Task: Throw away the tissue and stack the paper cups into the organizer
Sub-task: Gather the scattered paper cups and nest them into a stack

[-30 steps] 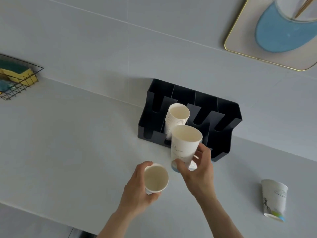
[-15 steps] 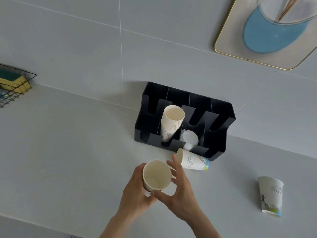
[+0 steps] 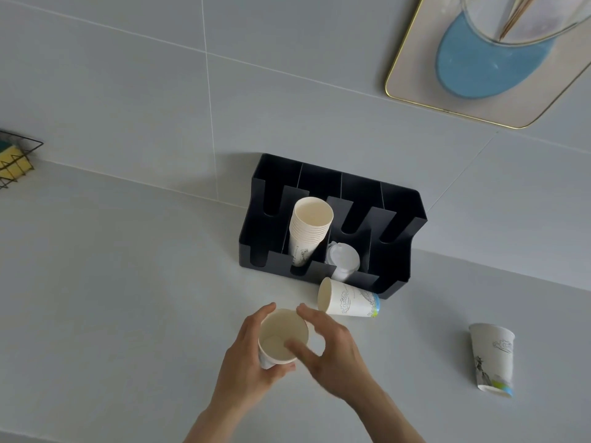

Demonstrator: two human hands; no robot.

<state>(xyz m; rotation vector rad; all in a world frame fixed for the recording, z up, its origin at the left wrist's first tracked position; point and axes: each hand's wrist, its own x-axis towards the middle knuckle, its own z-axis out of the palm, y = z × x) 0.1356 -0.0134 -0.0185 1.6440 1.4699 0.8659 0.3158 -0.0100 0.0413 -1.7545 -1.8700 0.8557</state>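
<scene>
My left hand [image 3: 244,366] grips an empty white paper cup [image 3: 278,334], mouth up, over the counter. My right hand [image 3: 332,353] is at the cup's right rim, thumb and forefinger touching it. A second cup [image 3: 350,302] lies on its side just in front of the black organizer [image 3: 396,251]. A stack of several cups [image 3: 308,231] leans in the organizer's second slot, with white lids [image 3: 342,260] in the slot beside it. A third loose cup [image 3: 492,358] stands upside down at the right. No tissue is in sight.
A wire basket [image 3: 16,161] with a yellow sponge sits at the far left against the tiled wall. A gold-rimmed tray [image 3: 412,75] holding a glass vessel is at the top right. The counter's front edge runs along the bottom left.
My right hand let go of its cup, which now lies on its side by the organizer, and came over to the cup in my left hand. The view shifted slightly left.
</scene>
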